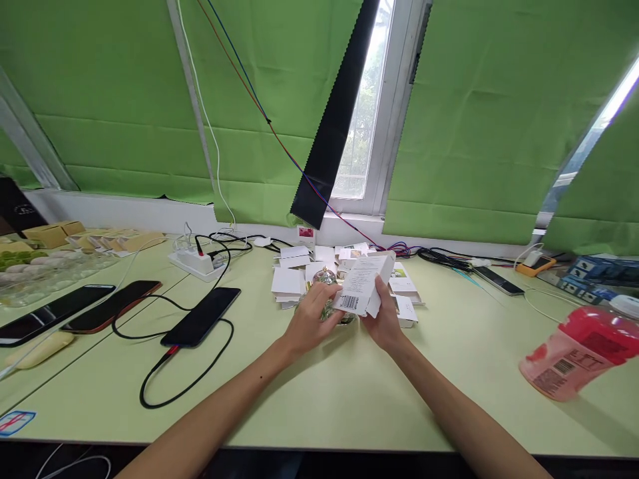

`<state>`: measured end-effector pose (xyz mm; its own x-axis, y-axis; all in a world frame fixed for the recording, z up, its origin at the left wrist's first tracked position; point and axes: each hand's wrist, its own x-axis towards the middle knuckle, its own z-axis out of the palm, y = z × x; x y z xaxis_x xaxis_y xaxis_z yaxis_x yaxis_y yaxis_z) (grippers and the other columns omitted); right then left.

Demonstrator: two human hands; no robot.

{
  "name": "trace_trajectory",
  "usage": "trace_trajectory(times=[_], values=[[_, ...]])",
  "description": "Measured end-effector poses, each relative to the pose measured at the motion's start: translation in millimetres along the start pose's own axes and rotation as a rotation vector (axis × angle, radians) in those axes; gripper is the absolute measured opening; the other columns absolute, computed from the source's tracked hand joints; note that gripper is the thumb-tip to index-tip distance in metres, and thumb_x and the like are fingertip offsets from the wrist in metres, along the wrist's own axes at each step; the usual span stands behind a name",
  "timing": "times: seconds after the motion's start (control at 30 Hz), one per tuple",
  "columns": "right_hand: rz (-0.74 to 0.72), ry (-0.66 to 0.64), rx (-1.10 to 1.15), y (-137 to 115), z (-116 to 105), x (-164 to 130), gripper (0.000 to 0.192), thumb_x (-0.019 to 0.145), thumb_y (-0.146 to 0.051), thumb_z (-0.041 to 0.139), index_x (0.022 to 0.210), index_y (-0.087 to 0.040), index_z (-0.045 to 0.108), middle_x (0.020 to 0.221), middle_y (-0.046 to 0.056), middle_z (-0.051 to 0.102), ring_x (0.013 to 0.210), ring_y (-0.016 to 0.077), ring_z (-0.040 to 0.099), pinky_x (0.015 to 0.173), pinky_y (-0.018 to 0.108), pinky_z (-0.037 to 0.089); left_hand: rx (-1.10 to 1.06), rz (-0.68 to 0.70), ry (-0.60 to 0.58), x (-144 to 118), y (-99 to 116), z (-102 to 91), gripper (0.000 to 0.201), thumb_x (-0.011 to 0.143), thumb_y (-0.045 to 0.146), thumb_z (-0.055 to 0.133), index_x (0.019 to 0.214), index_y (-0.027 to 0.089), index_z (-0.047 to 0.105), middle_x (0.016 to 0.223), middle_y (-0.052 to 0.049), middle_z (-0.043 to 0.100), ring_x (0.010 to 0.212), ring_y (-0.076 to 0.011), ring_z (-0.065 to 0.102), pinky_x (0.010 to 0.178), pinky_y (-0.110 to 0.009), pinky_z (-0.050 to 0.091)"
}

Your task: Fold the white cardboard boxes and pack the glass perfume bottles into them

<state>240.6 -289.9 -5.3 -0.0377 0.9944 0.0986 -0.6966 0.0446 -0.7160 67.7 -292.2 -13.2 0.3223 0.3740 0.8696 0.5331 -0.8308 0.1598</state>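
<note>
My right hand grips a small white carton with a barcode on its near face, tilted above the pale green table. My left hand is closed around a small clear glass bottle with a rounded shiny top, right beside the carton's open end. Behind both hands lies a heap of several flat white cartons and paper leaflets.
A black phone on a charging cable lies left of my hands, with two more phones further left. A white power strip sits behind. A red-capped pink jar stands at the right. Cables and a phone run along the window sill.
</note>
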Motion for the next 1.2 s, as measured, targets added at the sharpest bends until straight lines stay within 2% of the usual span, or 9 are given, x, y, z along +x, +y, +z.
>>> trace_trajectory(times=[0.23, 0.47, 0.73, 0.87, 0.93, 1.03, 1.1, 1.17, 1.2], values=[[0.013, -0.047, -0.037, 2, -5, 3, 0.067, 0.069, -0.053, 0.090, 0.125, -0.026, 0.065, 0.110, 0.002, 0.080, 0.110, 0.0293, 0.075, 0.094, 0.044, 0.065, 0.008, -0.043, 0.091, 1, 4, -1.2, 0.032, 0.092, 0.019, 0.065, 0.123, 0.023, 0.056, 0.089, -0.001, 0.066, 0.076, -0.0163, 0.064, 0.068, -0.028, 0.053], [-0.018, -0.073, -0.056, 0, -5, 3, 0.073, 0.064, -0.047, 0.094, 0.127, -0.026, 0.065, 0.108, 0.002, 0.080, 0.106, 0.0278, 0.076, 0.093, 0.041, 0.064, -0.022, -0.112, 0.137, 2, 3, -0.8, 0.021, 0.097, 0.018, 0.058, 0.117, 0.022, 0.058, 0.096, -0.004, 0.070, 0.080, -0.0163, 0.068, 0.068, -0.029, 0.055], [-0.013, -0.060, -0.065, -3, -7, 4, 0.068, 0.065, -0.058, 0.091, 0.119, -0.025, 0.067, 0.112, 0.004, 0.079, 0.118, 0.0301, 0.072, 0.098, 0.043, 0.063, -0.067, -0.056, 0.042, -1, 2, 1.4, 0.023, 0.100, 0.020, 0.054, 0.119, 0.024, 0.066, 0.095, -0.006, 0.078, 0.078, -0.0203, 0.074, 0.062, -0.033, 0.058], [0.043, -0.107, -0.082, -8, -4, 2, 0.065, 0.066, -0.064, 0.088, 0.114, -0.023, 0.068, 0.106, 0.006, 0.080, 0.118, 0.0330, 0.072, 0.095, 0.045, 0.064, -0.079, -0.021, -0.017, -3, 4, 3.2, 0.026, 0.099, 0.019, 0.054, 0.121, 0.022, 0.066, 0.099, -0.006, 0.079, 0.075, -0.0166, 0.074, 0.062, -0.027, 0.057], [0.090, -0.138, -0.089, -12, -2, 1, 0.064, 0.068, -0.069, 0.085, 0.108, -0.022, 0.069, 0.102, 0.009, 0.080, 0.118, 0.0347, 0.072, 0.094, 0.046, 0.064, -0.083, -0.020, -0.058, -4, 6, 3.5, 0.022, 0.100, 0.019, 0.052, 0.118, 0.021, 0.065, 0.092, -0.004, 0.079, 0.067, -0.0139, 0.071, 0.059, -0.025, 0.054], [0.120, -0.158, -0.059, -17, 1, 2, 0.065, 0.070, -0.077, 0.077, 0.106, -0.023, 0.069, 0.102, 0.010, 0.081, 0.120, 0.0368, 0.071, 0.092, 0.050, 0.065, -0.130, -0.090, -0.099, -6, 10, 4.3, 0.012, 0.102, 0.021, 0.051, 0.099, 0.021, 0.062, 0.072, 0.001, 0.072, 0.056, -0.0120, 0.063, 0.053, -0.024, 0.048], [0.136, -0.165, -0.016, -20, 0, 3, 0.063, 0.073, -0.075, 0.075, 0.110, -0.024, 0.069, 0.107, 0.009, 0.081, 0.121, 0.0368, 0.071, 0.091, 0.052, 0.064, -0.226, -0.180, -0.123, -8, 12, 5.8, 0.013, 0.104, 0.025, 0.051, 0.093, 0.022, 0.057, 0.069, 0.001, 0.069, 0.056, -0.0125, 0.064, 0.053, -0.024, 0.049], [0.166, -0.153, 0.040, -21, -2, 5, 0.058, 0.075, -0.069, 0.074, 0.113, -0.024, 0.070, 0.110, 0.008, 0.080, 0.120, 0.0359, 0.071, 0.091, 0.053, 0.064, -0.377, -0.293, -0.161, -10, 15, 8.1, 0.010, 0.105, 0.031, 0.051, 0.103, 0.022, 0.055, 0.073, 0.000, 0.071, 0.058, -0.0142, 0.067, 0.052, -0.025, 0.052], [0.180, -0.130, 0.070, -22, -4, 6, 0.055, 0.076, -0.066, 0.074, 0.112, -0.024, 0.070, 0.110, 0.008, 0.081, 0.119, 0.0353, 0.072, 0.091, 0.053, 0.064, -0.473, -0.351, -0.181, -10, 17, 9.5, 0.015, 0.106, 0.034, 0.051, 0.114, 0.022, 0.052, 0.075, -0.001, 0.073, 0.059, -0.0152, 0.069, 0.051, -0.026, 0.054]])
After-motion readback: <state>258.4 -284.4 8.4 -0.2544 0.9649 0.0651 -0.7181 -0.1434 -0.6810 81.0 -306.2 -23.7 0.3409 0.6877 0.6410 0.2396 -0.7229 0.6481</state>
